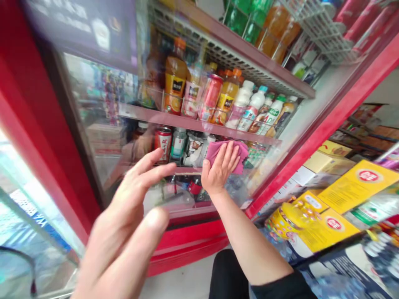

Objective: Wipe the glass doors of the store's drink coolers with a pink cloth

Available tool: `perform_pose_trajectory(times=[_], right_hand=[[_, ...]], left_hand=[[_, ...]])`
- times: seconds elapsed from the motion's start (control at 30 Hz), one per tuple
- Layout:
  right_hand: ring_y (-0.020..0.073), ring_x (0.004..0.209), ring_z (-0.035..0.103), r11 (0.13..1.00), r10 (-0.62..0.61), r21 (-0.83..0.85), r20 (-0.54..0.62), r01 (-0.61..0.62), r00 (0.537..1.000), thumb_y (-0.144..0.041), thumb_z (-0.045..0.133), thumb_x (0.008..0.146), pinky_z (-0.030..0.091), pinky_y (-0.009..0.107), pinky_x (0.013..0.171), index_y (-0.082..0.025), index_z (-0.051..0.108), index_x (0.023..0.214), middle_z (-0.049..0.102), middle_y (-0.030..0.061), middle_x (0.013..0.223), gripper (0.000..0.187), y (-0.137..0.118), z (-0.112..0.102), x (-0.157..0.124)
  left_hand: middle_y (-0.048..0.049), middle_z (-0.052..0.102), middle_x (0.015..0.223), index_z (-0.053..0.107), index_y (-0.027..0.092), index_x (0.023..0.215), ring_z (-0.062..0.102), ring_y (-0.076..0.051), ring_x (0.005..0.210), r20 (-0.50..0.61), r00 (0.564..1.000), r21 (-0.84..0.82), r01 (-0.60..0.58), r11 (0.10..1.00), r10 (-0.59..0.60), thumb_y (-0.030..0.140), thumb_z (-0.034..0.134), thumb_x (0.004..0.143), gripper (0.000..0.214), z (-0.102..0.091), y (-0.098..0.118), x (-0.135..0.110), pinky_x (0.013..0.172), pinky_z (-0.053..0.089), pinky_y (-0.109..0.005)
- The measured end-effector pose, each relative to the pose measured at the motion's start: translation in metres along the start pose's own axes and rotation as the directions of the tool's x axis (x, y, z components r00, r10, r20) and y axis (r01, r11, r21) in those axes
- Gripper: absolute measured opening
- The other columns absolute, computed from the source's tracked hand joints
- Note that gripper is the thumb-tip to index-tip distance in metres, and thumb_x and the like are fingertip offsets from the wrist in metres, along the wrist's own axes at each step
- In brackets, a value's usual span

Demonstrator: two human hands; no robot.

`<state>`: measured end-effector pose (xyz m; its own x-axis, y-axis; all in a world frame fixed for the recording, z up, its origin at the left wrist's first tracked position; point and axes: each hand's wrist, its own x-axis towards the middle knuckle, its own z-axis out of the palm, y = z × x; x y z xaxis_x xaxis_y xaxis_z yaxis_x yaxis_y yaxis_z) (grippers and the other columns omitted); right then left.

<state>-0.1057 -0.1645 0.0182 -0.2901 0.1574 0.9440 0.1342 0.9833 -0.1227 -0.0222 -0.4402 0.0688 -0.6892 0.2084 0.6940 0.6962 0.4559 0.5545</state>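
A pink cloth [242,160] lies flat against the glass door [187,195] of a red-framed drinks fridge. Pressing it there is my right hand [220,168], palm down with its fingers stretched out over the fabric. My left hand [127,220] is raised close to the camera at the lower left, slightly blurred. Its fingers are apart and it holds nothing. Behind the glass stand rows of drinks, among them an orange juice bottle [174,83], a pink can [212,95] and a red can [163,142].
The fridge's red frame [311,139] runs down both sides of the glass. To the right are stacked yellow boxes [358,187] and a yellow tub [283,220]. A glass case [28,224] stands at the far left. My dark-clad knee [230,274] is below.
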Motion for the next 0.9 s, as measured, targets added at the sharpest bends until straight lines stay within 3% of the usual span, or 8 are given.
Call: perform_pose_trajectory(times=[0.13,0.33,0.43,0.5,0.6,0.67,0.73,0.9], right_hand=[[0.0432,0.173,0.009,0.986,-0.150,0.079,0.060,0.145,0.987,-0.051,0.045,0.108,0.014,0.080,0.132,-0.016,0.027,0.177,0.034,0.0207,0.180,0.079,-0.056,0.001,0.014],[0.0343,0.175,0.011,0.915,-0.384,0.202,0.178,0.348,0.906,-0.046,0.051,0.110,0.015,0.072,0.138,-0.028,0.030,0.176,0.029,0.0054,0.184,0.072,-0.145,0.000,0.043],[0.0243,0.175,0.013,0.808,-0.578,0.276,0.192,0.521,0.793,-0.042,0.037,0.115,0.016,0.062,0.141,-0.033,0.029,0.175,0.023,-0.0032,0.186,0.062,-0.183,-0.002,0.062],[0.0211,0.173,0.018,0.681,-0.727,0.326,0.196,0.656,0.658,-0.039,0.032,0.117,0.016,0.058,0.142,-0.033,0.033,0.174,0.024,-0.0049,0.186,0.057,-0.194,-0.005,0.076],[0.0196,0.171,0.025,0.500,-0.865,0.382,0.181,0.777,0.468,-0.034,0.031,0.117,0.017,0.054,0.143,-0.028,0.037,0.172,0.028,-0.0033,0.184,0.056,-0.181,-0.010,0.092],[0.0192,0.170,0.027,0.471,-0.882,0.395,0.179,0.789,0.437,-0.033,0.035,0.116,0.017,0.053,0.143,-0.029,0.035,0.173,0.031,-0.0031,0.184,0.057,-0.154,-0.013,0.099],[0.0216,0.170,0.029,0.513,-0.857,0.392,0.184,0.764,0.481,-0.035,0.043,0.114,0.019,0.056,0.141,-0.031,0.031,0.174,0.034,-0.0016,0.182,0.061,-0.117,-0.015,0.101],[0.0307,0.164,0.041,0.709,-0.705,0.193,0.212,0.678,0.677,-0.036,0.058,0.108,0.025,0.065,0.136,-0.033,0.042,0.170,0.051,0.0075,0.173,0.065,-0.016,-0.023,0.098]], left_hand=[[-0.0131,0.009,0.188,0.020,0.028,0.176,0.009,-0.040,0.174,-0.158,0.987,0.139,-0.009,0.990,0.031,0.049,0.060,0.104,0.085,0.012,-0.043,0.031,0.138,0.022,-0.071],[-0.0169,0.010,0.188,0.015,0.025,0.177,0.006,-0.041,0.174,-0.208,0.958,0.388,-0.104,0.916,0.196,0.033,0.059,0.104,0.086,-0.009,-0.081,0.044,0.138,0.022,-0.071],[-0.0152,0.011,0.188,0.012,0.025,0.178,0.007,-0.039,0.175,-0.202,0.949,0.400,-0.144,0.905,0.241,0.027,0.058,0.104,0.087,-0.019,-0.077,0.041,0.139,0.022,-0.067],[-0.0158,0.013,0.187,0.012,0.024,0.178,0.010,-0.039,0.174,-0.207,0.949,0.390,-0.143,0.910,0.238,0.027,0.059,0.103,0.088,-0.023,-0.075,0.038,0.139,0.024,-0.066],[-0.0199,0.018,0.186,0.015,0.022,0.177,0.014,-0.039,0.174,-0.208,0.952,0.392,-0.128,0.911,0.223,0.030,0.063,0.102,0.089,-0.023,-0.076,0.032,0.139,0.027,-0.066],[-0.0217,0.019,0.185,0.017,0.022,0.177,0.014,-0.039,0.174,-0.198,0.956,0.398,-0.122,0.909,0.216,0.032,0.064,0.102,0.089,-0.021,-0.076,0.028,0.138,0.029,-0.066],[-0.0218,0.020,0.185,0.018,0.022,0.176,0.015,-0.038,0.174,-0.190,0.961,0.389,-0.115,0.914,0.201,0.032,0.064,0.102,0.088,-0.018,-0.075,0.026,0.137,0.031,-0.066],[-0.0190,0.028,0.183,0.013,0.028,0.177,0.029,-0.038,0.170,-0.168,0.965,0.364,-0.131,0.922,0.203,0.032,0.064,0.102,0.091,-0.019,-0.069,0.021,0.132,0.039,-0.067]])
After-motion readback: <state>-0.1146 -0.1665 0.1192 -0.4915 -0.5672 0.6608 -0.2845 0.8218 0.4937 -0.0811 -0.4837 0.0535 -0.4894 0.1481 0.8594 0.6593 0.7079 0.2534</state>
